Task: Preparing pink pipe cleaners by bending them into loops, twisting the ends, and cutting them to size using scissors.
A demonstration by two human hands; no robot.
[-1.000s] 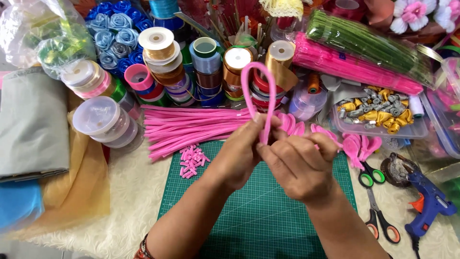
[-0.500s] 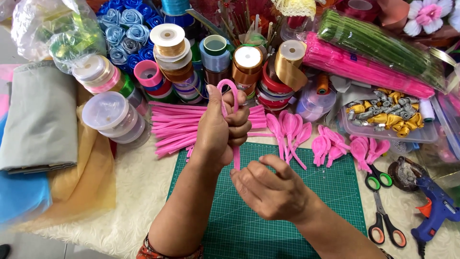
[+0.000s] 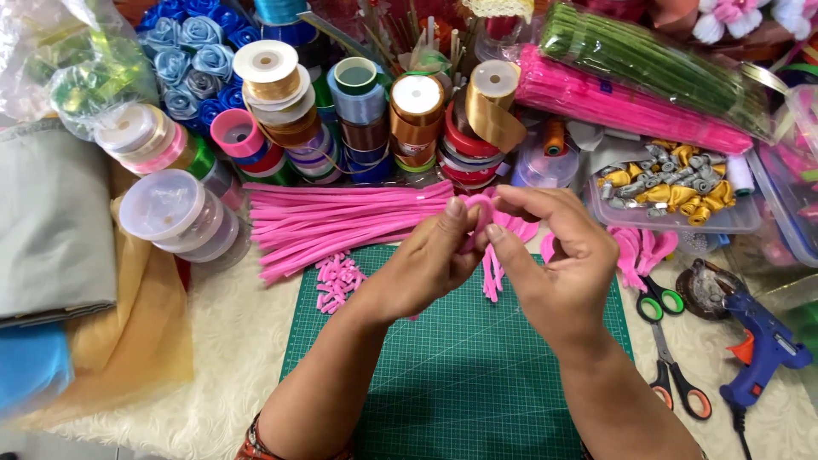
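Fuzz is showing all along the pink pipe cleaner (image 3: 479,213) that both hands are pinching above the top edge of the green cutting mat (image 3: 460,375); it is bending into a small rounded loop between the fingertips, and much of it is hiding behind them. Left hand (image 3: 422,264) is closing thumb and forefinger on the loop's near side, while the right hand (image 3: 558,255) is clamping the far side from above. Behind them a loose bundle of straight pink pipe cleaners (image 3: 341,223) is lying on the shaggy cream fabric, with short pink snippets (image 3: 338,281) scattering just beside the mat's corner. Glossy ribbon spools (image 3: 358,111) in gold, blue, copper and red are standing in stacks further back, beside blue fabric roses (image 3: 192,51). Clear round lidded tubs (image 3: 166,209) are sitting to the left. Long packets of green and pink stems (image 3: 630,85) are lying at the upper right, above a clear tray of gold and grey twists (image 3: 673,187). Green-handled and orange-handled scissors (image 3: 669,341) are resting near a blue glue gun (image 3: 763,353).
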